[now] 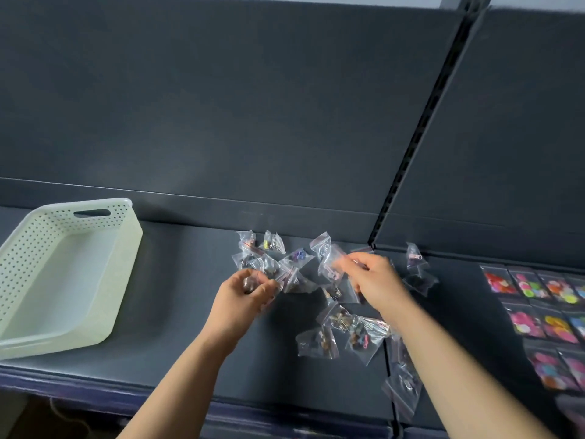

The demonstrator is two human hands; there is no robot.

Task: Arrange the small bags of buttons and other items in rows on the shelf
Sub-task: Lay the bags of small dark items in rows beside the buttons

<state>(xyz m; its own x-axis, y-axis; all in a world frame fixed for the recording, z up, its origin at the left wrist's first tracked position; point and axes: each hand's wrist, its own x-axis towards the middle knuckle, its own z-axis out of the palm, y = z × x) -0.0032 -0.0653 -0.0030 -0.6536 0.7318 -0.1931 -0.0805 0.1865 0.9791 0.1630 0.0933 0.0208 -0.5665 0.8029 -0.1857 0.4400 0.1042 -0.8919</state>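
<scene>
Your left hand (pixel 245 293) gripped a bag (pixel 251 282) at the left edge of the pile (pixel 335 315), fingers curled round it. Your right hand (pixel 375 280) pinched another bag (pixel 329 264) near its top, though blur smeared the fingertips. The loose clear bags lay scattered on the dark shelf (pixel 177 296), between your hands and under your right forearm, several overlapping. Further right, bags of bright buttons lay flat in neat rows (pixel 538 308). A white basket (pixel 129 248) sat on the shelf's left side, well apart from the pile
</scene>
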